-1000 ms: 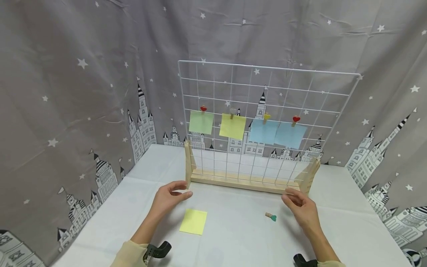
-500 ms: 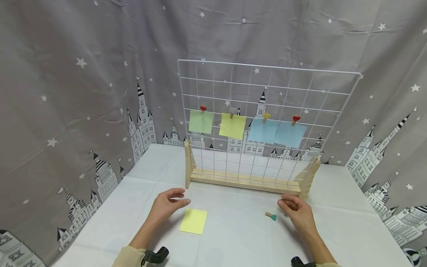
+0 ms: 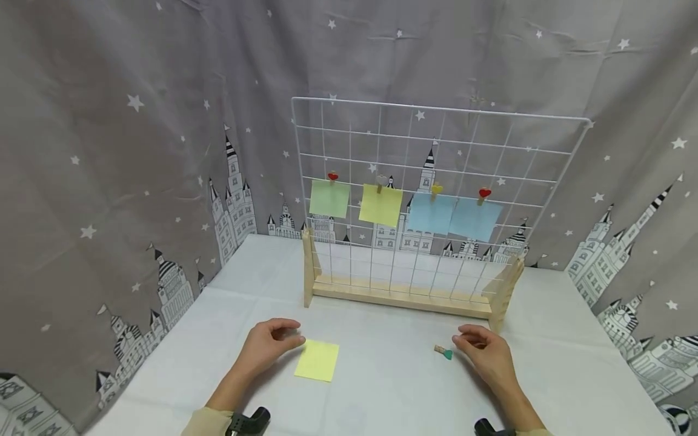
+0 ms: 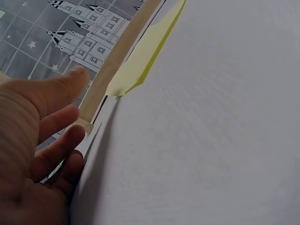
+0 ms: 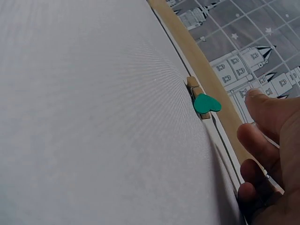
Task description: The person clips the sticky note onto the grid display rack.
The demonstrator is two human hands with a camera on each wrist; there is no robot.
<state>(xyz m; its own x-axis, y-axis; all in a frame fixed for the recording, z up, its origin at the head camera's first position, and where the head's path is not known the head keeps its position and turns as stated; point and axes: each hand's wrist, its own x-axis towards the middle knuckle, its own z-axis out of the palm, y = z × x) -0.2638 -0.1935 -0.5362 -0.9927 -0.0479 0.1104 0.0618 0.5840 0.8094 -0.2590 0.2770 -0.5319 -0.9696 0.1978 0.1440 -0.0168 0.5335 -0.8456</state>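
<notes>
Just left of a yellow sticky note [image 3: 317, 361] on the white table is my left hand [image 3: 263, 346], fingers loosely bent and holding nothing. In the left wrist view, the note [image 4: 149, 51] lies beyond the thumb. On the other side, my right hand [image 3: 489, 356] hovers beside a small wooden clothespin [image 3: 443, 352] with a green heart. The right wrist view shows the green heart [image 5: 206, 103] apart from the fingertips [image 5: 253, 93]. Behind both hands stands a white wire grid [image 3: 382, 260] in a wooden base [image 3: 403, 298].
Clipped to the grid by heart clothespins hang a green note [image 3: 329, 200], a yellow note [image 3: 380, 206] and two blue notes, one left [image 3: 431, 213] and one right [image 3: 475, 220]. A grey curtain [image 3: 136, 60] with castles and stars surrounds the white table [image 3: 382, 393].
Both hands have drawn back from the grid's wooden base toward the person. The left is now close to the yellow note, the right close to the green-heart clothespin.
</notes>
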